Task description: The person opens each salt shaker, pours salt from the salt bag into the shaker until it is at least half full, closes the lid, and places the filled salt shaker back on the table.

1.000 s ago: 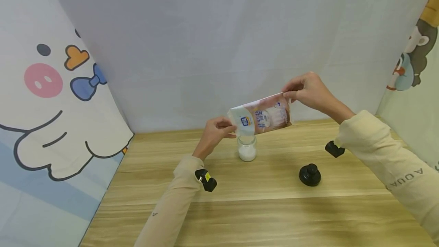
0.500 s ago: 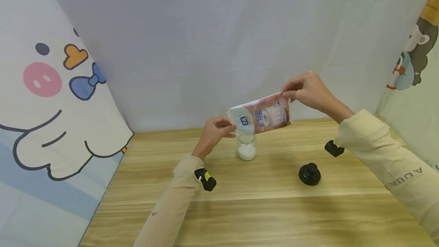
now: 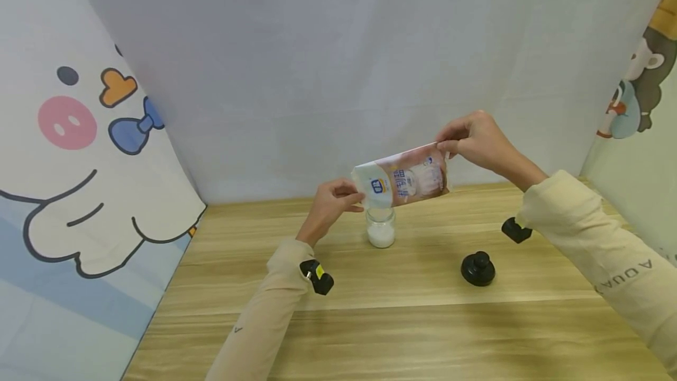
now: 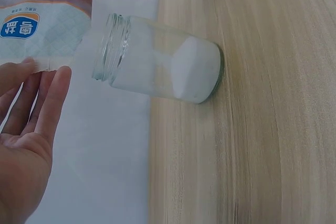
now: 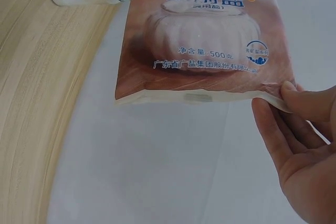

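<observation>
A pink and pale-blue salt bag [image 3: 407,178] is held tilted, its lower left end over the mouth of a glass jar [image 3: 379,216]. White salt [image 4: 195,69] fills the jar's bottom part, and a faint white streak shows above it. My left hand [image 3: 329,207] pinches the bag's lower end beside the jar's mouth, thumb against fingers. At the raised right end, my right hand [image 3: 478,141] pinches the top corner; the right wrist view shows the thumb on the printed face. The jar stands upright on the wooden table [image 3: 370,340], its rim partly hidden by the bag.
A round black lid [image 3: 478,269] with a knob lies on the table, right of the jar. Behind the table hangs a pale grey cloth [image 3: 328,75]. Cartoon-printed cloths [image 3: 69,193] close off the sides. Each wrist carries a black camera mount [image 3: 317,278].
</observation>
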The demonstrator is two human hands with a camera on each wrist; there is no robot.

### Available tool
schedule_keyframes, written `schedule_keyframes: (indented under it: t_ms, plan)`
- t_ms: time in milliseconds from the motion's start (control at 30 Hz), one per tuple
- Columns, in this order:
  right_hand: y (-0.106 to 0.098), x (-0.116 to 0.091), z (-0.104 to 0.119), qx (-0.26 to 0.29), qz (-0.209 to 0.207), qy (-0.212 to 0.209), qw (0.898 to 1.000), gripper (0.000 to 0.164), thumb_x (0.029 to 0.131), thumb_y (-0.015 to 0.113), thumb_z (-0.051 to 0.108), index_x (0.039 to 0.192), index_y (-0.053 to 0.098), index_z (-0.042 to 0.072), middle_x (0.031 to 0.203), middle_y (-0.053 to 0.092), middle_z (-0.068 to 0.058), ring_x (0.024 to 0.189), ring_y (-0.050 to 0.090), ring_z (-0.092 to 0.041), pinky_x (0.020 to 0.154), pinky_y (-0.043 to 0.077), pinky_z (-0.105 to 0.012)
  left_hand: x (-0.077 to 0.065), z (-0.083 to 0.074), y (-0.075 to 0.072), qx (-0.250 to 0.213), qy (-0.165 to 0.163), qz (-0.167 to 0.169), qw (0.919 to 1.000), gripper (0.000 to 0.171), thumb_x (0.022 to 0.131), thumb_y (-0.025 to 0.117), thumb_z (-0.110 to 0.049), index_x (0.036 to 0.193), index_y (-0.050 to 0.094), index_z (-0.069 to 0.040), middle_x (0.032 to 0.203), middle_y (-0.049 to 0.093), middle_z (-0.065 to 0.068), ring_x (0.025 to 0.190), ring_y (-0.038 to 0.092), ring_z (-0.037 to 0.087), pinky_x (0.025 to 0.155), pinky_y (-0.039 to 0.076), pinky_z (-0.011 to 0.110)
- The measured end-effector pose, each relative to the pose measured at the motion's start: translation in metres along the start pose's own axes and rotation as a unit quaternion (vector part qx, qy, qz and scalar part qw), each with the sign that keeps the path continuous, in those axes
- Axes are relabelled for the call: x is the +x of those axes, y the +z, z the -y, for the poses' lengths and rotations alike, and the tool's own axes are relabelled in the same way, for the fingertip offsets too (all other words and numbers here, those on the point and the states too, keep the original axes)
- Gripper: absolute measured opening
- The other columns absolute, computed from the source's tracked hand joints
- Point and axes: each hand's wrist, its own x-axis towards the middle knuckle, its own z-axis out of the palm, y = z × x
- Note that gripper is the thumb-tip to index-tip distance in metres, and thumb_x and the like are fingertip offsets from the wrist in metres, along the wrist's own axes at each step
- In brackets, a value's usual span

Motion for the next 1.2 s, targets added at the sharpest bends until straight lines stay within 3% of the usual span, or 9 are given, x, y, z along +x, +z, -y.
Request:
schedule_keyframes:
  t_ms: [467,867,1200]
  plan:
    - [0.0002,0.0012,0.0006,-0.006,-0.004,-0.008,1.0,0.01,0.089,0.063,0.003,0.09,0.073,0.0,0.084,0.07,-0.013,0.068,0.064,-0.021,0.059,0.055,-0.028,-0.0005,-0.0019,-0.0012,0.006,-0.003,-0.007,0.9999,0.012,0.085,0.067,0.002,0.091,0.06,0.01,0.088,0.065,0.014,0.083,0.066,0.024,0.076,0.06,0.041]
    - [0.0009,0.0021,0.0011,-0.002,-0.005,-0.015,1.0,0.009,0.088,0.064,0.002,0.089,0.073,0.0,0.083,0.07,-0.013,0.07,0.065,-0.027,0.058,0.054,-0.025,-0.0008,-0.002,-0.0018,0.002,-0.009,-0.012,0.9999,0.01,0.085,0.068,0.001,0.088,0.06,0.007,0.086,0.065,0.013,0.082,0.066,0.025,0.076,0.06,0.041]
    - [-0.0007,0.0015,0.0012,-0.002,-0.004,-0.01,1.0,0.01,0.089,0.063,0.002,0.09,0.073,0.0,0.084,0.069,-0.013,0.068,0.064,-0.022,0.058,0.054,-0.026,-0.0006,-0.0039,-0.0008,0.006,-0.002,-0.005,1.0,0.013,0.085,0.068,0.0,0.09,0.06,0.01,0.089,0.065,0.016,0.084,0.065,0.027,0.076,0.06,0.042]
